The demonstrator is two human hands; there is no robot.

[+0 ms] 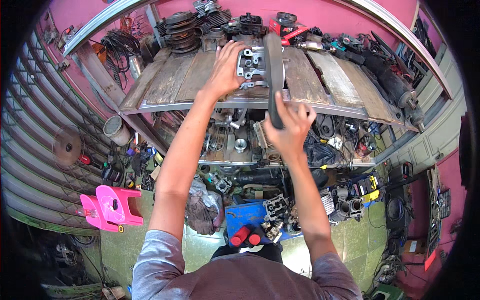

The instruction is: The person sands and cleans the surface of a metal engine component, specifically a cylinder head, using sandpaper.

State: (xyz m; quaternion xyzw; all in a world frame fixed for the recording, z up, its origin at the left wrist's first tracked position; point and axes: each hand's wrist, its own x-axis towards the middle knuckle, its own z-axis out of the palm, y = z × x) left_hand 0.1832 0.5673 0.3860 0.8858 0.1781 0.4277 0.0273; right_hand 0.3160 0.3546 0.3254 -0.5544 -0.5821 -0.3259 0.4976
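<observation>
A silver engine cylinder head point(252, 64) sits on the wooden planks of the shelf in front of me. My left hand point(229, 67) grips its left side, thumb toward the near edge and fingers reaching along the far side. With my right hand point(291, 124) I hold the dark handle of a long grey-brown brush-like tool point(273, 62), its wide part across the right portion of the cylinder head. The tool and my right fingers are slightly smeared by motion. Whether the tool has bristles cannot be made out, and it hides part of the metal piece.
Greasy engine parts point(181, 31) line the back of the shelf, beside a red box point(287, 29). A black shock absorber point(385, 75) lies at right. Metal parts crowd the lower shelf. Below stand a blue tray point(242, 217) with parts and a pink stool point(117, 205).
</observation>
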